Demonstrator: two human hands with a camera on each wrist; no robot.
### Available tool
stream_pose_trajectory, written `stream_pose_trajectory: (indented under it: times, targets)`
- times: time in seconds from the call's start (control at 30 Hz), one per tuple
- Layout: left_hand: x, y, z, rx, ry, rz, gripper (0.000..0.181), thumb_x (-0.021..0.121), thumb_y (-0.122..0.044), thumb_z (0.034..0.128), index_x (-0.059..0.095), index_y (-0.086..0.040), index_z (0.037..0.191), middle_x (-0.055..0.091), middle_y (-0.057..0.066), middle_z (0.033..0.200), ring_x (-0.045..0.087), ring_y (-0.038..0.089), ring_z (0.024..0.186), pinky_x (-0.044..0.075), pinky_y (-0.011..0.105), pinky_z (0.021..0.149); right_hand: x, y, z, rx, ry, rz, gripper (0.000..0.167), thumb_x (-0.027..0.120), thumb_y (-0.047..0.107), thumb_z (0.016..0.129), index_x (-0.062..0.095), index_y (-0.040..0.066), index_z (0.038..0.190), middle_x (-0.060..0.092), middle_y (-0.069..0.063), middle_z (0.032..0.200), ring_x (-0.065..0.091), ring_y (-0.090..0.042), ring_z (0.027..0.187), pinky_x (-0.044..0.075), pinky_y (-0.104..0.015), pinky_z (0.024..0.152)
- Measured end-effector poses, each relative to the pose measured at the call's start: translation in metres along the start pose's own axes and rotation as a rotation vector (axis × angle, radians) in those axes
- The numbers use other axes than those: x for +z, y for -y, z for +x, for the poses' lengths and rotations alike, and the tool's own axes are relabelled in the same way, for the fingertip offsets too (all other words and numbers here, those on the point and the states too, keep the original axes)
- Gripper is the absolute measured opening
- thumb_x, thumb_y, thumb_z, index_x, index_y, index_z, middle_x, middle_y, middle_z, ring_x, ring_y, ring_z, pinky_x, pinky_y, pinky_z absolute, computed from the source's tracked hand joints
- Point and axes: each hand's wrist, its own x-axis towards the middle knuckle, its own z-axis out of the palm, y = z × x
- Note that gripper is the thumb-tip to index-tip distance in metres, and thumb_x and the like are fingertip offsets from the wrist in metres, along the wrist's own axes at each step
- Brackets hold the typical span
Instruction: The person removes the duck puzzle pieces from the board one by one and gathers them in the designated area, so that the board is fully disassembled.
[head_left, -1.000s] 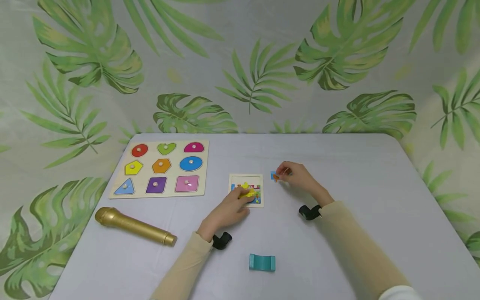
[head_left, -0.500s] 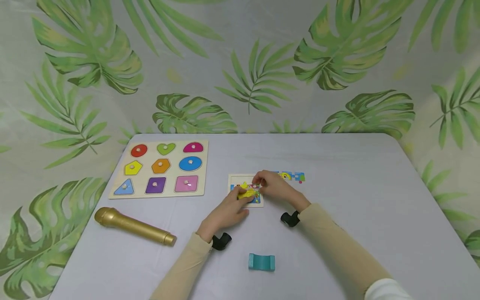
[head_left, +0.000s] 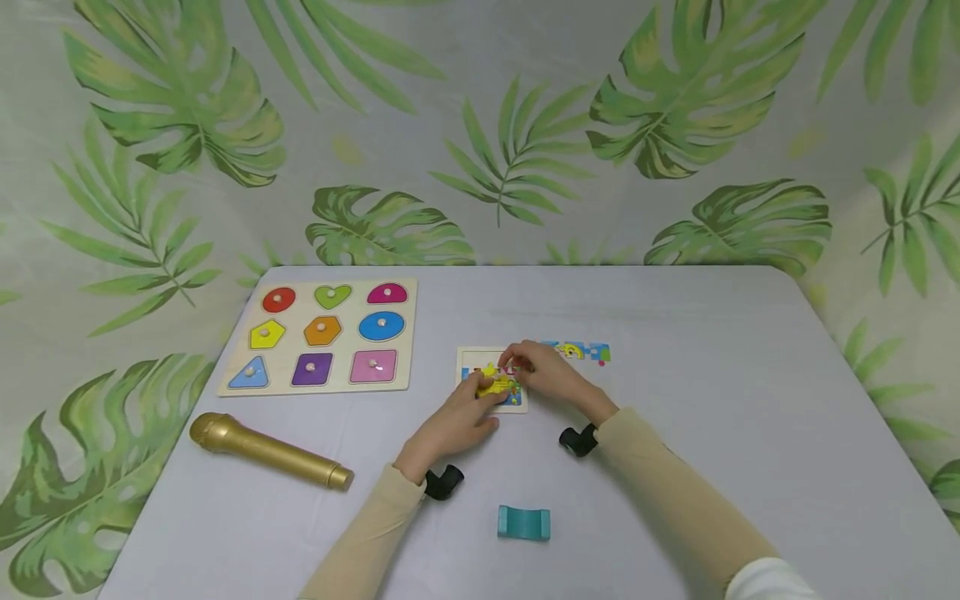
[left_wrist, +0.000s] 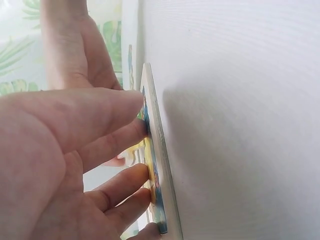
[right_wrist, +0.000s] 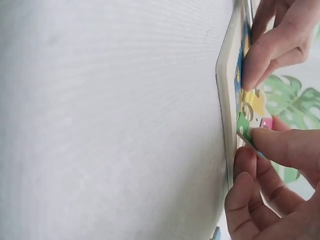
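A small framed jigsaw puzzle (head_left: 461, 403) lies flat near the table's middle, partly filled with colourful pieces; the upper part of its tray shows bare wood. My left hand (head_left: 453, 418) rests on it, its extended fingertips pressing the yellow pieces, as the left wrist view also shows. Over the puzzle's right side is my right hand (head_left: 551, 371). Between thumb and fingers it pinches a jigsaw piece (right_wrist: 243, 124), partly green and pink, tilted against the frame's edge in the right wrist view. My fingers hide much of that piece.
Loose jigsaw pieces (head_left: 592, 352) lie in a row right of the puzzle. A shape peg board (head_left: 348, 337) is at the back left, with a gold microphone (head_left: 270, 450) in front of it. A teal curved block (head_left: 524, 524) sits near the front.
My right hand has moved left from the loose pieces to the puzzle, carrying a piece, and then shifted slightly further left. My left hand has stayed on the puzzle.
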Motion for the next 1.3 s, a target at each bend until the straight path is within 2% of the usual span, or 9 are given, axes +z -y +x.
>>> stream_pose_trajectory:
  times: [0.13, 0.27, 0.4, 0.67, 0.8, 1.0, 1.2, 1.3]
  targets:
    - [0.000, 0.000, 0.000, -0.006, -0.002, 0.005, 0.043, 0.059, -0.015, 0.0950, 0.054, -0.006, 0.136, 0.042, 0.020, 0.135, 0.039, 0.033, 0.124, 0.031, 0.043, 0.107, -0.008, -0.004, -0.005, 0.069, -0.024, 0.084, 0.021, 0.057, -0.002, 0.089, 0.065, 0.009, 0.104, 0.058, -0.004, 0.084, 0.051, -0.019, 0.077, 0.044, -0.031, 0.070]
    - [0.000, -0.001, 0.000, -0.014, -0.005, 0.007, 0.042, 0.059, -0.016, 0.0950, 0.054, -0.006, 0.136, 0.043, 0.018, 0.131, 0.041, 0.029, 0.119, 0.034, 0.040, 0.104, -0.025, -0.014, -0.015, 0.095, -0.049, 0.147, 0.020, 0.057, -0.003, 0.088, 0.065, 0.005, 0.105, 0.058, -0.005, 0.083, 0.051, -0.020, 0.074, 0.044, -0.029, 0.063]
    - [0.000, -0.002, -0.001, -0.018, -0.012, -0.010, 0.042, 0.059, -0.015, 0.0953, 0.054, -0.006, 0.136, 0.043, 0.017, 0.129, 0.040, 0.028, 0.117, 0.035, 0.039, 0.103, -0.045, -0.024, -0.031, 0.118, -0.062, 0.138, 0.019, 0.058, -0.003, 0.087, 0.066, 0.002, 0.103, 0.058, -0.008, 0.084, 0.051, -0.020, 0.073, 0.044, -0.028, 0.059]
    - [0.001, -0.001, -0.002, 0.033, -0.056, -0.016, 0.041, 0.059, -0.012, 0.0940, 0.055, 0.000, 0.133, 0.044, 0.019, 0.126, 0.041, 0.031, 0.115, 0.035, 0.041, 0.101, -0.072, -0.055, -0.060, 0.166, -0.087, 0.090, 0.018, 0.059, -0.002, 0.087, 0.066, 0.001, 0.104, 0.057, -0.007, 0.083, 0.051, -0.021, 0.073, 0.043, -0.028, 0.061]
    - [0.002, -0.001, -0.001, 0.008, -0.041, -0.023, 0.042, 0.059, -0.014, 0.0945, 0.054, -0.002, 0.135, 0.044, 0.018, 0.128, 0.041, 0.031, 0.118, 0.033, 0.041, 0.104, -0.079, -0.063, -0.070, 0.190, -0.091, 0.079, 0.014, 0.058, -0.003, 0.087, 0.065, 0.000, 0.099, 0.058, -0.007, 0.084, 0.051, -0.021, 0.075, 0.043, -0.028, 0.063]
    - [0.002, -0.002, -0.001, 0.000, -0.043, -0.005, 0.042, 0.059, -0.015, 0.0947, 0.054, -0.004, 0.135, 0.044, 0.017, 0.128, 0.041, 0.029, 0.118, 0.034, 0.039, 0.104, -0.080, -0.069, -0.075, 0.230, -0.083, 0.003, 0.013, 0.058, -0.005, 0.087, 0.066, 0.001, 0.095, 0.059, -0.006, 0.083, 0.050, -0.021, 0.077, 0.042, -0.030, 0.067]
    - [0.001, -0.002, -0.003, -0.009, -0.039, 0.006, 0.043, 0.059, -0.015, 0.0951, 0.053, -0.006, 0.137, 0.043, 0.017, 0.134, 0.039, 0.029, 0.124, 0.031, 0.039, 0.107, -0.074, -0.068, -0.073, 0.165, -0.098, -0.155, 0.008, 0.061, -0.002, 0.087, 0.065, 0.004, 0.092, 0.058, -0.004, 0.082, 0.051, -0.020, 0.077, 0.043, -0.035, 0.069]
    - [0.001, -0.003, -0.004, -0.011, -0.036, 0.017, 0.043, 0.058, -0.015, 0.0955, 0.052, -0.007, 0.138, 0.042, 0.018, 0.137, 0.036, 0.031, 0.127, 0.024, 0.043, 0.110, -0.072, -0.067, -0.072, 0.141, -0.108, -0.201, 0.009, 0.062, -0.003, 0.087, 0.065, 0.004, 0.092, 0.058, -0.006, 0.082, 0.051, -0.021, 0.076, 0.044, -0.036, 0.068]
